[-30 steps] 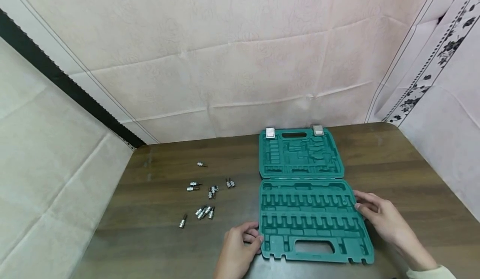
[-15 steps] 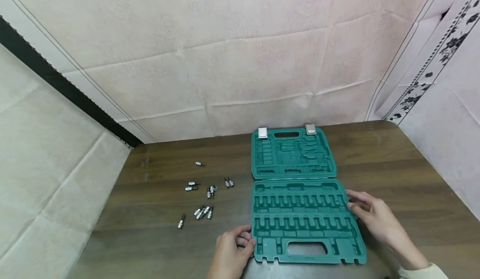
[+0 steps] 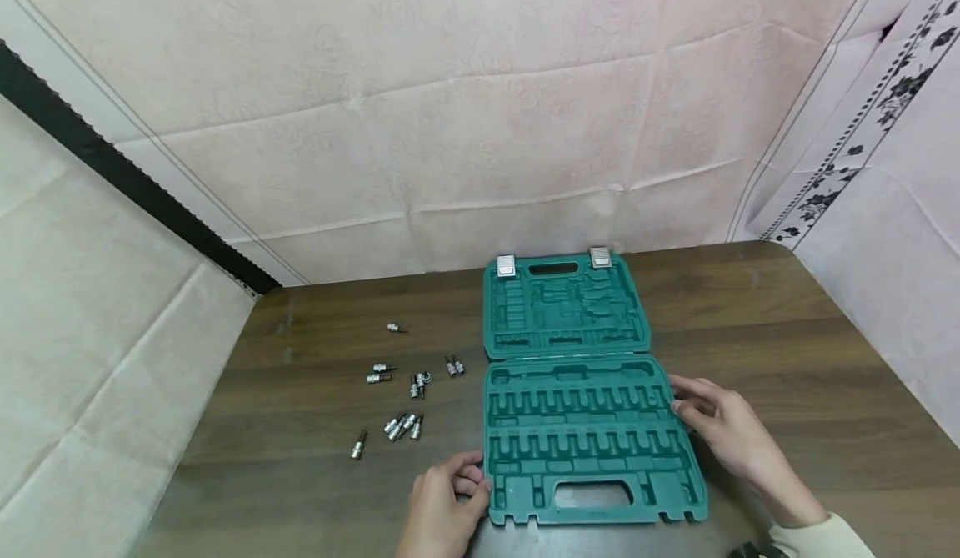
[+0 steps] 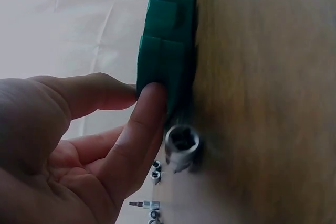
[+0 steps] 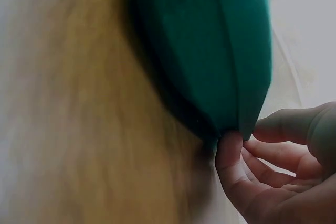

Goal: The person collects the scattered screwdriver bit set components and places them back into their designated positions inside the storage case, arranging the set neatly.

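A green plastic tool case [image 3: 592, 462] lies unfolded on the table, its moulded slots facing up and two metal latches on the far half. My left hand [image 3: 446, 508] pinches the near half's left side; in the left wrist view, thumb and fingers meet at the green edge [image 4: 161, 59]. On the opposite side my right hand [image 3: 731, 437] pinches the right edge, and the right wrist view shows the fingertips at the case's corner [image 5: 231, 77]. Left of the case lie several silver bit sockets, including a cluster [image 3: 405, 425] and a pair [image 3: 455, 366].
The brown wooden table [image 3: 300, 491] ends at a pale cloth wall [image 3: 450, 124] behind the case. A lone bit socket [image 3: 358, 444] lies front left, another bit socket [image 3: 394, 327] farther back. A dark object [image 3: 746, 550] shows beside the right sleeve.
Both hands have slid the tool case leftward across the table, nearer to the bit sockets. Their grip on its sides looks the same, and the sockets keep their arrangement.
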`<state>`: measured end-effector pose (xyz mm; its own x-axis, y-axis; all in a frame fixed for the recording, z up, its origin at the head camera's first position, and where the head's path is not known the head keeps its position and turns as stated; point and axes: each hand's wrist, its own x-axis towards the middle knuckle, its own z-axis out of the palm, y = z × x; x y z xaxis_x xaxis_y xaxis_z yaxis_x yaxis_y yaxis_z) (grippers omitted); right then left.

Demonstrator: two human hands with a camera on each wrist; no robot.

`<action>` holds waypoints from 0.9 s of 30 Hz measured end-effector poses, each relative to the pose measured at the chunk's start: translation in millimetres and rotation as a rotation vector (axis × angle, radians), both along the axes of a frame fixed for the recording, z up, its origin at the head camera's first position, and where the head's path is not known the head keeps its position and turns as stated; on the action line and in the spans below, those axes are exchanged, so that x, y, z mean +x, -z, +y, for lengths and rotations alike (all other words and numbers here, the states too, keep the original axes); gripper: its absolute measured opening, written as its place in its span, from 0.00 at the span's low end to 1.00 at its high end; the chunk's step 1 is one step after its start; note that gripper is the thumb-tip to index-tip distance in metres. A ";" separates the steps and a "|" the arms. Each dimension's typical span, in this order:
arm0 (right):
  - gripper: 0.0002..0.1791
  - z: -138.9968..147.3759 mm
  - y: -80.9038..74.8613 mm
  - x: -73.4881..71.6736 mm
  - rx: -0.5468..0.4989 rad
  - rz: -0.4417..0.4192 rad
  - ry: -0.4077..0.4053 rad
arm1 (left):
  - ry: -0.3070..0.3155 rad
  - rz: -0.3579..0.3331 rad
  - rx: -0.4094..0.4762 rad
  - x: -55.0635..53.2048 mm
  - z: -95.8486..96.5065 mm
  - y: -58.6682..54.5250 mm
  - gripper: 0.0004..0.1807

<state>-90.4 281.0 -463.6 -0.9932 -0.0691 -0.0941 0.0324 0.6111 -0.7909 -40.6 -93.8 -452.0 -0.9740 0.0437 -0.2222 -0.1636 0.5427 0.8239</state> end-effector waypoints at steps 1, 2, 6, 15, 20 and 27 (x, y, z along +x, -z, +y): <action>0.25 -0.1 -0.9 -1.1 0.001 -0.009 -0.002 | -0.007 -0.005 -0.018 0.7 0.9 -2.3 0.17; 0.25 0.0 -1.7 -2.3 0.001 -0.016 -0.005 | -0.013 -0.008 -0.034 1.6 2.0 -4.7 0.17; 0.25 -4.7 -2.7 -5.2 0.006 -0.017 -0.003 | -0.022 0.014 -0.093 2.9 2.2 -7.4 0.17; 0.25 -16.5 0.7 -16.5 -0.070 0.007 -0.038 | -0.035 -0.003 -0.132 -2.6 -8.6 -11.4 0.17; 0.27 -20.0 5.3 -20.7 -0.183 -0.046 -0.040 | -0.041 0.007 -0.147 -5.2 -13.9 -11.0 0.17; 0.29 -17.5 6.9 -24.5 -0.269 -0.076 -0.029 | -0.024 0.022 -0.140 -9.2 -17.0 -9.2 0.16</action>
<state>-115.0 263.6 -470.5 -0.9812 -0.1299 -0.1430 0.0838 0.3808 -0.9209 -49.8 -110.7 -442.8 -0.9791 -0.0100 -0.2030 -0.1607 0.6489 0.7437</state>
